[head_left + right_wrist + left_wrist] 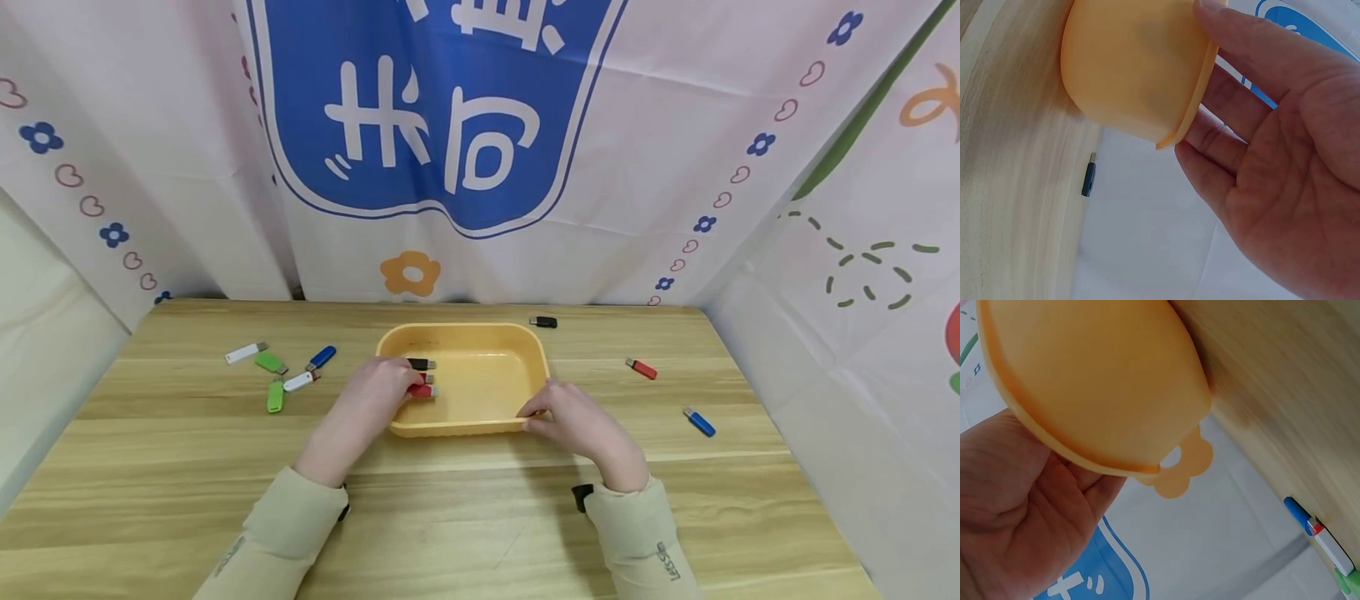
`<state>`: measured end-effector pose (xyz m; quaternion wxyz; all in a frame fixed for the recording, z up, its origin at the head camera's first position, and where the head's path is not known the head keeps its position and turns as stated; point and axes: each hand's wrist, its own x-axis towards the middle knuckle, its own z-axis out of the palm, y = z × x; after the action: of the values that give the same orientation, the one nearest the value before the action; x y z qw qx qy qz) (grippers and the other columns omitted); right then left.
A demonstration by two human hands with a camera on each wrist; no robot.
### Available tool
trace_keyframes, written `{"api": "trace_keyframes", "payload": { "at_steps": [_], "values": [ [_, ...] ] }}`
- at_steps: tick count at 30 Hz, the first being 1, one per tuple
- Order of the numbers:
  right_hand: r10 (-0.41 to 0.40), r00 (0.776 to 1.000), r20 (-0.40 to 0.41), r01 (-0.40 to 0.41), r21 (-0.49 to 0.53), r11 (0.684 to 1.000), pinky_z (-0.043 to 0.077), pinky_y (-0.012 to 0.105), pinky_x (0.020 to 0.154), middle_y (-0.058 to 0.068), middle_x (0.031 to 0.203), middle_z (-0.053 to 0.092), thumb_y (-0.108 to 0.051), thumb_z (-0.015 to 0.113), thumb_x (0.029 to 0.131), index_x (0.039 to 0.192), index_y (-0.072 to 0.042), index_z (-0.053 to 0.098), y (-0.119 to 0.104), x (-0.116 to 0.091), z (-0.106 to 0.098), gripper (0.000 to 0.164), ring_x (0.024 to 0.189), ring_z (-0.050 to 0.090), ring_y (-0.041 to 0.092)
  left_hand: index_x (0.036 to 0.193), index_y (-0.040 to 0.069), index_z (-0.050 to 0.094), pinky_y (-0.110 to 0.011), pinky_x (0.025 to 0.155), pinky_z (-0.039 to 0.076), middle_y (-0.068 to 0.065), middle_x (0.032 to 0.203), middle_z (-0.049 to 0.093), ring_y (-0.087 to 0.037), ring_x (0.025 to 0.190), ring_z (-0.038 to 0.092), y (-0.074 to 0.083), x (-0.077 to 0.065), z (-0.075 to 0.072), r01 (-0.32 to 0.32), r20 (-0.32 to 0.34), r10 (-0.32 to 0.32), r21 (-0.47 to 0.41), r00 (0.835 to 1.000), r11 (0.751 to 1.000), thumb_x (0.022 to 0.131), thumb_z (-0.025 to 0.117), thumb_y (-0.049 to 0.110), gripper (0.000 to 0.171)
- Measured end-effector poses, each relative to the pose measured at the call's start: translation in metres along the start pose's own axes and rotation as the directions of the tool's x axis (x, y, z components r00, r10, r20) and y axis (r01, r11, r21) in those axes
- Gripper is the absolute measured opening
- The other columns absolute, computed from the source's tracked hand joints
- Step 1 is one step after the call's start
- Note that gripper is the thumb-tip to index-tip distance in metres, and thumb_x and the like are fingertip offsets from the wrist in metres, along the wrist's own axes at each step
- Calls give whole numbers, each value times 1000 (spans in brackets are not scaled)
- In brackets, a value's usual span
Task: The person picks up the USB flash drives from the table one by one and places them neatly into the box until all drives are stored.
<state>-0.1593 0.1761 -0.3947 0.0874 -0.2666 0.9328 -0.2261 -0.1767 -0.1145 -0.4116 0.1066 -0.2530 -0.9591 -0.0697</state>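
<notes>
While five loose USB sticks [275, 397] lie at left, the left hand [375, 390] reaches over the left rim of a yellow, round-cornered tray [491, 379]; its fingertips meet two red sticks [424, 392], but whether they pinch, I cannot tell. Those and a black stick [422, 364] lie in parallel, metal ends pointing right like the tray's long axis, with room beyond. The right hand [573, 417] pinches the front right rim; the surface [465, 517] extends further right.
</notes>
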Motion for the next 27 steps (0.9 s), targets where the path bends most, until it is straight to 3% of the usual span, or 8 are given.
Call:
{"api": "trace_keyframes", "payload": {
  "at_steps": [9,17,27],
  "values": [
    [20,1000,3,-20,4,1000,40,48,116,1,100,78,-9,75,88,97,-11,80,1,1,-1,11,101,69,20,84,9,78,-41,90,56,-9,82,73,-21,79,68,4,2,0,69,64,-75,87,995,994,84,70,-8,18],
    [21,1000,9,-21,1,1000,40,48,116,2,102,77,-10,74,88,98,-12,80,2,1,-2,12,103,69,21,76,10,75,-39,84,55,-7,78,75,-18,68,66,7,7,1,112,69,-121,119,990,986,82,73,-6,17],
    [36,999,10,-36,5,999,39,46,117,1,100,78,-9,75,88,97,-12,80,1,5,1,12,101,70,19,78,9,73,-37,86,56,-6,74,75,-14,63,66,9,10,3,115,122,-154,277,981,954,84,71,-5,16]
  ]
}}
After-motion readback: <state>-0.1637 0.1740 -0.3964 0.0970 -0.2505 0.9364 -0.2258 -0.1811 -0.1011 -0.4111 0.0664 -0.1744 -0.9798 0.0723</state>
